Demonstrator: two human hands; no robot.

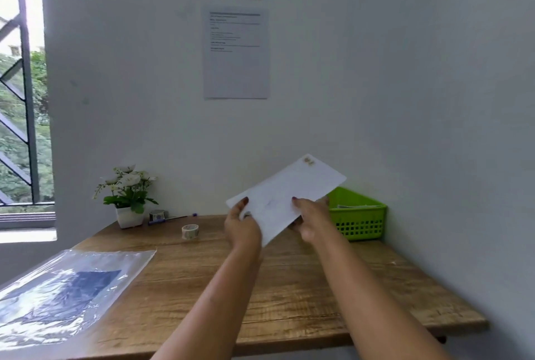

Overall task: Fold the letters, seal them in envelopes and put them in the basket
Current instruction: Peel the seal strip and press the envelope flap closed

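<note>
At frame centre, the envelope [285,196], judged light, thin and bendable, was pinched at its lower end by the left hand [241,228] and right hand [311,219], fingers closed, beside the basket [362,222].

I note a white-potted artificial flower plant [128,199], two patterned tape rolls [190,231], a purple pen [170,218] and a clear plastic sleeve [66,287].

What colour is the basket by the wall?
Bright green, with a grid-patterned side; the basket shows clearly in the head view.
</note>
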